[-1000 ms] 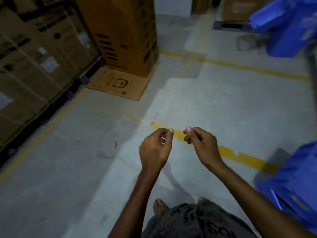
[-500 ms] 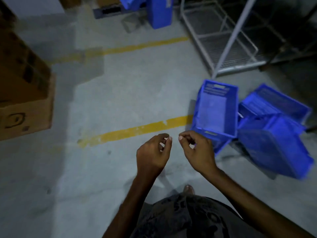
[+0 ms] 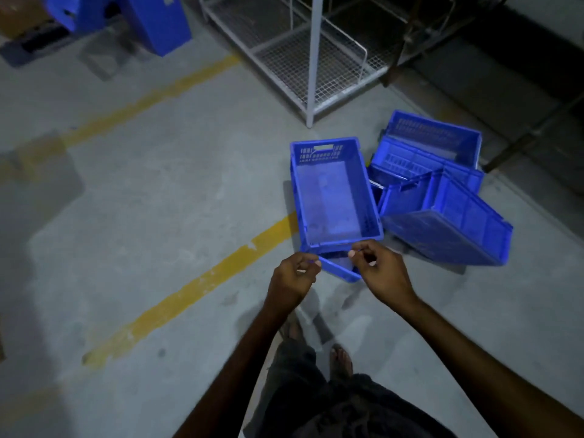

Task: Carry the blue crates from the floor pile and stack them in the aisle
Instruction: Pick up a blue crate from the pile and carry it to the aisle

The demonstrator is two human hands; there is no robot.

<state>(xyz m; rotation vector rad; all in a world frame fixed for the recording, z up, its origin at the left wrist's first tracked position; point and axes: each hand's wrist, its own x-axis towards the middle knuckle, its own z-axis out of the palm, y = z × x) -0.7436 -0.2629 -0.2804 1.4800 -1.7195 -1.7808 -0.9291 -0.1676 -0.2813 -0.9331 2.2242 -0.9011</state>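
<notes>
Upright blue crate (image 3: 335, 192) on the concrete floor (image 3: 158, 216), open side up, at about one o'clock from the hands; near end hidden behind the knuckles, handle slot at the far end. Probably the easiest to lift first, being level and clear on its left side. Beneath its near edge, a second crate rim (image 3: 339, 269) poking out at six o'clock. At three o'clock, a tipped crate (image 3: 448, 222) leaning on its side, and past that at one o'clock two nested crates (image 3: 426, 153), all jumbled as a dropped pile would be.

Left hand (image 3: 292, 279) and right hand (image 3: 380, 275) held close together just above the near rim, fingers curled, thumbs to forefingers, grasping no crate; whether pinching something tiny cannot be told. Likely poised to spread and take the rim.

Yellow floor line (image 3: 196, 286) running under the crate toward eight o'clock. White wire rack (image 3: 316, 67) at twelve o'clock. More blue crates (image 3: 151, 23) at eleven o'clock, well apart, perhaps the aisle stack.
</notes>
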